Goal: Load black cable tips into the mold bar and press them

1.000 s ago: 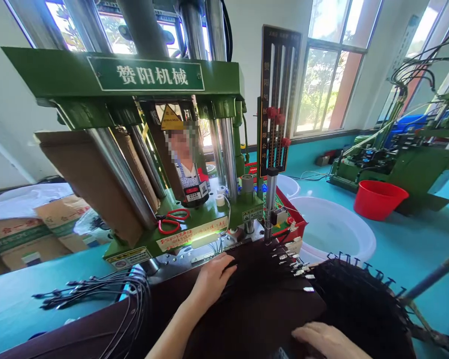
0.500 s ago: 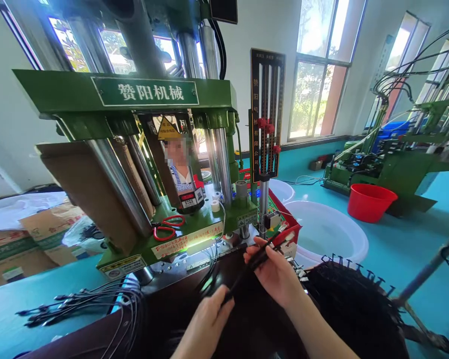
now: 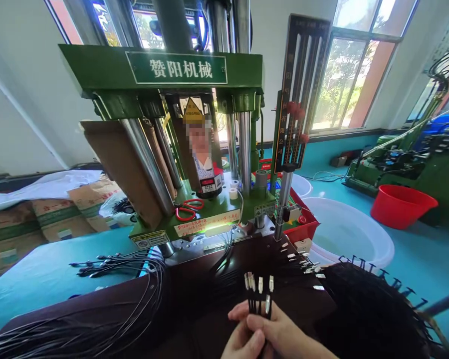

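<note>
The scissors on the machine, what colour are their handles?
Red. The scissors show best in the head view.

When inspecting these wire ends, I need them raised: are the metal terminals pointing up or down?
Up: the metal terminals stand upright above the black wires held between the left hand and right hand.

My left hand (image 3: pixel 243 345) and right hand (image 3: pixel 279 331) together at 6 o'clock, right arm trailing toward 5, fingers (image 3: pixel 256 323) pinched closed.
</note>
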